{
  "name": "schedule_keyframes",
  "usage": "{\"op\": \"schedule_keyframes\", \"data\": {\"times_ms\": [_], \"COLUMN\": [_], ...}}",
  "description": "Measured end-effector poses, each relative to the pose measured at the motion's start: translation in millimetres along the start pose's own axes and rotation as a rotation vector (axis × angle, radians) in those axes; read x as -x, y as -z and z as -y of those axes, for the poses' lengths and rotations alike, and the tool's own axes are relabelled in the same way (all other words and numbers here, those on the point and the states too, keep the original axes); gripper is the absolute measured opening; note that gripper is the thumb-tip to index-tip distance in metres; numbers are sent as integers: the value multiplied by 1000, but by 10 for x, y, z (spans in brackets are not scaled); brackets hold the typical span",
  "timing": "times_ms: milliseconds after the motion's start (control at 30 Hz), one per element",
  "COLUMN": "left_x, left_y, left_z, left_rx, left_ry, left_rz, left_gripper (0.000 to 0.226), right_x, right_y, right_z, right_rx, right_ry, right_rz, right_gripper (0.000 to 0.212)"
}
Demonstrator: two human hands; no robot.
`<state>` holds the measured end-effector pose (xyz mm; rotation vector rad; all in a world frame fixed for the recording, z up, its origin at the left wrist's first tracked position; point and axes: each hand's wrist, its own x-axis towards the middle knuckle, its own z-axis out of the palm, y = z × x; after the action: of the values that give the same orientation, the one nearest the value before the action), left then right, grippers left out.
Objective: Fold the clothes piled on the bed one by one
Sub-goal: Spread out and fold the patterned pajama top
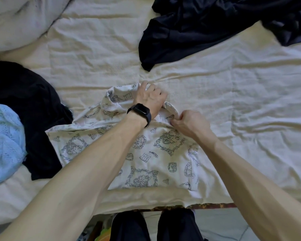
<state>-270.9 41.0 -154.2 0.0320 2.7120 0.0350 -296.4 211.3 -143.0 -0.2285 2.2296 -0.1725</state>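
Printed white shirt [146, 153] is lying mid-frame on the bed [233, 101], looking soft and light; left hand [150, 98] and right hand [189, 122] are pinching its neckline, likely the best hold.

Both hands are bare, the left hand [150, 100] and the right hand [189, 122] alike. So are the forearms behind them: the left forearm [94, 162] and the right forearm [250, 171] run uncovered from the wrists to the picture's edge, so any sleeve stays out of sight. Just behind the left hand, on the wrist, sits a black smartwatch [140, 111]. It has a rounded rectangular case with a dark, glossy face, on a plain matte black strap that wraps round the wrist. Far behind both hands, close to the body, two legs show in dark, near-black trousers [129, 226], plain and smooth-looking.
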Motion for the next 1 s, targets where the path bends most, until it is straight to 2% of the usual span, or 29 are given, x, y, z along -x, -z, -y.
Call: {"op": "schedule_keyframes", "data": {"times_ms": [133,233,267,367,433,533,600,667,767,833,900,1000], "left_x": [-18,19,23,13,11,65,178,336,606,753,858,985], "left_y": [59,40,26,0,-12,-35,-61,-92,-162,-231,-279,-304], "left_z": [17,-37,-49,-52,-70,-106,-109,-117,-141,-184,-239,-254], "left_rx": [-14,-37,-43,-48,-5,83,144,209,260,299,317,336], "left_ry": [11,-1,-2,-4,12,45,68,89,105,93,74,89], "left_rz": [21,23,29,45,38,-48,-92,-112,-49,-9,2,-71], "left_gripper": [41,40,39,41,39,34,40,46,42,41,45,49], "right_x": [43,71,72,34,35,51,50,45,54,7,-54,-86], "right_y": [46,186,237,315,262,108,71,65,90,144,216,214], "right_z": [-20,-72,-122,-350,-422,-373,-322,-320,-320,-330,-337,-309], "right_rx": [91,-3,-55,-200,-254,-249,-362,-427,-293,-244,-323,-444], "right_ry": [-61,-96,-107,-163,-208,-131,-110,-105,-70,-46,-84,-132], "right_rz": [13,58,69,12,-46,-150,-208,-187,-72,-110,-194,-231], "right_gripper": [55,67,62,22,14,15,17,21,36,27,21,19]}}
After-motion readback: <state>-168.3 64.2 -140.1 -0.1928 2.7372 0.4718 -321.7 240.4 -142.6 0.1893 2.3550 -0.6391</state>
